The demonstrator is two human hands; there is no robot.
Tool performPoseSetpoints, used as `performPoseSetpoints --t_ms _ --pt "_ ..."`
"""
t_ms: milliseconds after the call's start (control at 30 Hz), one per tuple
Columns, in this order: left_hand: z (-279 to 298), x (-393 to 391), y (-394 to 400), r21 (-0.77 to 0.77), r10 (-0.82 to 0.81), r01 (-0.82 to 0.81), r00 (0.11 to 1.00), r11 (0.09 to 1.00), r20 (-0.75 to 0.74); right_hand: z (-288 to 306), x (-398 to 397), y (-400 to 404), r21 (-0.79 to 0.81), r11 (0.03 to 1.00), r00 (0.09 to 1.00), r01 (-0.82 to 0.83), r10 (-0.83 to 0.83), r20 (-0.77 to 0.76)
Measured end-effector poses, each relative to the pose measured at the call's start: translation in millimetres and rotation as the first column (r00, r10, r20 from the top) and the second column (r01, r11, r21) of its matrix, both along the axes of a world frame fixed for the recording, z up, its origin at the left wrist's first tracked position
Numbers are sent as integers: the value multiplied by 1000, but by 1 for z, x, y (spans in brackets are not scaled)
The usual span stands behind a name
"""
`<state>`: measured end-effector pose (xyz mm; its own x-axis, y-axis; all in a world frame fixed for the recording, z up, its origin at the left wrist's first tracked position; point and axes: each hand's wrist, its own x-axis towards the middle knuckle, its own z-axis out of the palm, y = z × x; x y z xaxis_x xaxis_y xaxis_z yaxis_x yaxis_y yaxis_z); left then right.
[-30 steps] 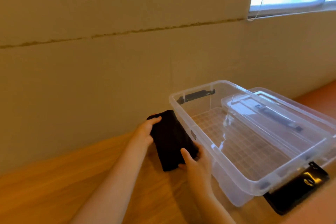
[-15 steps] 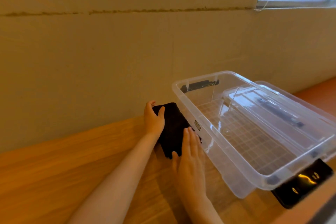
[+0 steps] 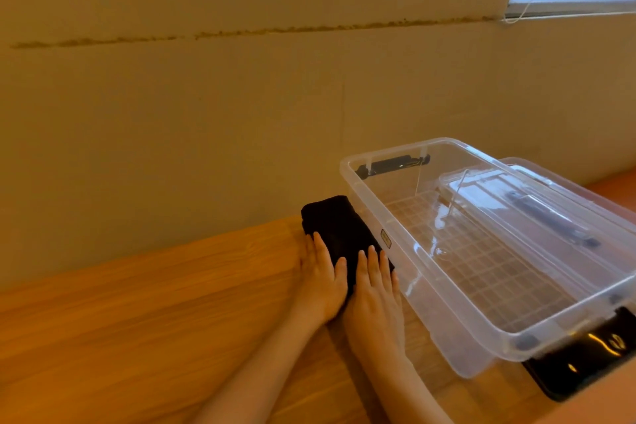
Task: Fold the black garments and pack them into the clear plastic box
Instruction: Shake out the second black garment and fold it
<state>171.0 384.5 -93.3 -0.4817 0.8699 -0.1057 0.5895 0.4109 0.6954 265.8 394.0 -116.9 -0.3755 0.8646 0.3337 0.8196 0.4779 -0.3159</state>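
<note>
Pressing looks like the step in hand: left hand [image 3: 321, 286] and right hand [image 3: 375, 293] lie flat, fingers straight, gripping nothing, on the folded black garment [image 3: 335, 225] at mid-frame, touching the empty clear plastic box [image 3: 385, 213] on the wooden surface [image 3: 155, 320]; next, probably, lifting it in.

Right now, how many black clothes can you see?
1: a folded black garment lies on the wooden table, beside the clear plastic box, under the left hand and right hand. Others may be out of view.
</note>
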Motion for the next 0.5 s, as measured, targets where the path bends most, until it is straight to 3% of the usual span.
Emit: performPoseSetpoints --t_ms 133,233,333,500 --pt "3 -8 -8 58 -13 2 981 998 193 5 -3 -6 98 995 999 -36 36 6" --pt "1 -11 -15 49 -67 60 985 997 156 1 -6 -7 136 984 991 -117 106 87" --pt "3 -14 -23 42 -104 98 978 994 181 -1 -6 -4 90 994 993 -54 44 113" --pt "-1 -17 -52 -137 -161 126 945 983 -284 2 -5 -5 45 995 996 -90 90 4"
